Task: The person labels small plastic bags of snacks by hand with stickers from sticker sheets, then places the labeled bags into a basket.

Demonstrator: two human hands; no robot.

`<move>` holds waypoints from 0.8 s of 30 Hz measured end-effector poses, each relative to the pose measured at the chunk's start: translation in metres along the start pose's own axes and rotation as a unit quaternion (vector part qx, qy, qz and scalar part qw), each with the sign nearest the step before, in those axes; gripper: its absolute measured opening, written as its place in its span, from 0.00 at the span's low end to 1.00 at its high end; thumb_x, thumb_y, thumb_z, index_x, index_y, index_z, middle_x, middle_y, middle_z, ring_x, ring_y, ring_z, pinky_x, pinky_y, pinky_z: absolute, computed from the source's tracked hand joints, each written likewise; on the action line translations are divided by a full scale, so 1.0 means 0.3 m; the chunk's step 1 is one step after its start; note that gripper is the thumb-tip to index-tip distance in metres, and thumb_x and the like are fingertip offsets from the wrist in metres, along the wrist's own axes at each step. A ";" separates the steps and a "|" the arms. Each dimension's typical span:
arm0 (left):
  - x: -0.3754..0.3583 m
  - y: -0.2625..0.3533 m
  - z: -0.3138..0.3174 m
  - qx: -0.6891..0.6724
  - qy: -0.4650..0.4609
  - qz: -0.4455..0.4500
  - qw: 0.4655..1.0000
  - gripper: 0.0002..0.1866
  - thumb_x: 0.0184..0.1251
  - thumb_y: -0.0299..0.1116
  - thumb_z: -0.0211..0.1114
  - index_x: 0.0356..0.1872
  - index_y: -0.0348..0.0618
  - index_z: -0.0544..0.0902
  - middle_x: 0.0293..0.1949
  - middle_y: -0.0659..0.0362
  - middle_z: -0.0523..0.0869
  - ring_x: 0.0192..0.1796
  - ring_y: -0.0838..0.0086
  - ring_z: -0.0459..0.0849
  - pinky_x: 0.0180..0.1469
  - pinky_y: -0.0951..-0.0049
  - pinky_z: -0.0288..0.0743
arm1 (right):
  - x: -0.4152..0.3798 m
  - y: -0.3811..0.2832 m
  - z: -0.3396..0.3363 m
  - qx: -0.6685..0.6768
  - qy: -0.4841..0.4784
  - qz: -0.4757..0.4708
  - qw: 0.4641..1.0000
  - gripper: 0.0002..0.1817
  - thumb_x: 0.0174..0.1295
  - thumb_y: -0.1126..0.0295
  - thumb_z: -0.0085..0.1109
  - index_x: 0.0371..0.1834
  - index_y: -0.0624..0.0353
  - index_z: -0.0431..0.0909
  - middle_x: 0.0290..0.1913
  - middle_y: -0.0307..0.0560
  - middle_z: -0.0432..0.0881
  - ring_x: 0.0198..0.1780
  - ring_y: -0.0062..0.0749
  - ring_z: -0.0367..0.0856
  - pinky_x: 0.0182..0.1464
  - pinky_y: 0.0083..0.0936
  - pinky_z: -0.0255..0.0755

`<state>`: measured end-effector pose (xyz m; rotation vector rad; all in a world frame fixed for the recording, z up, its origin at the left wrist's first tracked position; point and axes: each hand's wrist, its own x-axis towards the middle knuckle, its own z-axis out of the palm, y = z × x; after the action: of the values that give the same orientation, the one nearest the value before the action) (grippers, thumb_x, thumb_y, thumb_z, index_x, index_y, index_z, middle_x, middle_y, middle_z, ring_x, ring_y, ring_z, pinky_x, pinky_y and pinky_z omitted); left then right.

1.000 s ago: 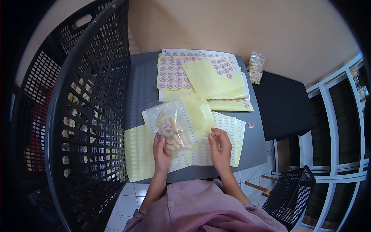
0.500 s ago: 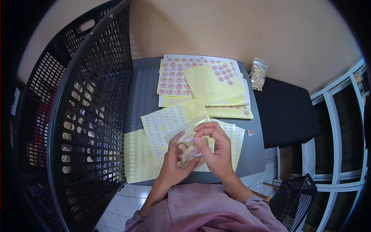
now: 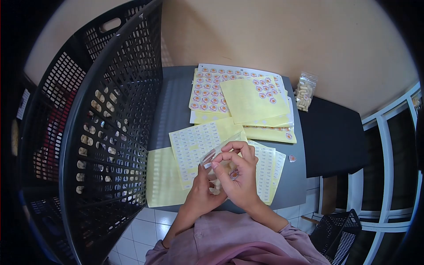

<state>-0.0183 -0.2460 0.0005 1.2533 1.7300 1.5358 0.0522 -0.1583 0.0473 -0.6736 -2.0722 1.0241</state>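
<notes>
My left hand (image 3: 202, 194) is closed around the lower left side of a clear plastic bag (image 3: 215, 189) of pale, finger-shaped pieces. The bag is tilted over the label sheets, and a round orange-and-white sticker (image 3: 233, 175) shows on it. My right hand (image 3: 240, 174) crosses over the front of the bag. Its thumb and forefinger pinch a small white label (image 3: 208, 165) near the bag's upper left part. Beneath both hands lies a yellow-backed sheet of small printed labels (image 3: 194, 143). Much of the bag is hidden by my fingers.
A tall black perforated basket (image 3: 112, 115) stands along the left. Sheets of round stickers (image 3: 207, 90) lie at the back of the grey table (image 3: 174, 95). One loose round sticker (image 3: 292, 158) sits near the right edge. Another filled bag (image 3: 304, 92) stands by the wall beside a black surface (image 3: 331, 132).
My right thumb and forefinger have moved left across the bag with the small white label, covering more of the bag. The whole view has shifted slightly.
</notes>
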 end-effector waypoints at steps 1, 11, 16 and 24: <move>-0.001 0.000 -0.002 0.000 -0.001 0.000 1.000 0.42 0.42 0.24 0.65 0.60 0.36 0.50 0.52 0.46 0.69 0.44 0.60 0.79 0.31 0.72 0.75 | -0.002 0.001 0.005 -0.015 0.010 -0.005 1.000 0.05 0.44 0.70 0.62 0.24 0.55 0.76 0.38 0.39 0.69 0.39 0.29 0.63 0.44 0.26 0.51; 0.001 0.002 -0.004 0.011 -0.028 0.003 1.000 0.43 0.44 0.24 0.65 0.60 0.33 0.47 0.50 0.44 0.70 0.43 0.58 0.79 0.35 0.71 0.75 | 0.002 0.023 0.015 -0.024 0.076 -0.008 0.997 0.19 0.38 0.70 0.67 0.36 0.58 0.72 0.39 0.43 0.70 0.41 0.33 0.66 0.43 0.27 0.55; 0.009 0.018 0.009 0.005 -0.046 -0.038 0.998 0.42 0.44 0.26 0.65 0.59 0.31 0.48 0.50 0.42 0.70 0.44 0.57 0.78 0.38 0.68 0.76 | -0.011 0.067 0.011 0.007 0.070 0.017 0.997 0.24 0.39 0.65 0.67 0.42 0.56 0.70 0.41 0.44 0.69 0.46 0.34 0.64 0.47 0.29 0.50; 0.047 -0.015 0.075 0.023 -0.059 0.034 0.997 0.45 0.46 0.23 0.65 0.62 0.39 0.43 0.55 0.43 0.64 0.53 0.59 0.72 0.44 0.71 0.75 | -0.013 0.108 -0.101 0.031 0.072 0.007 0.997 0.32 0.36 0.65 0.70 0.47 0.57 0.65 0.46 0.49 0.65 0.50 0.37 0.63 0.49 0.29 0.55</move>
<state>-0.0070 -0.2227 -0.0063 1.4101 1.6713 1.4351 0.0827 -0.1298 0.0321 -0.7092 -1.9070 1.0128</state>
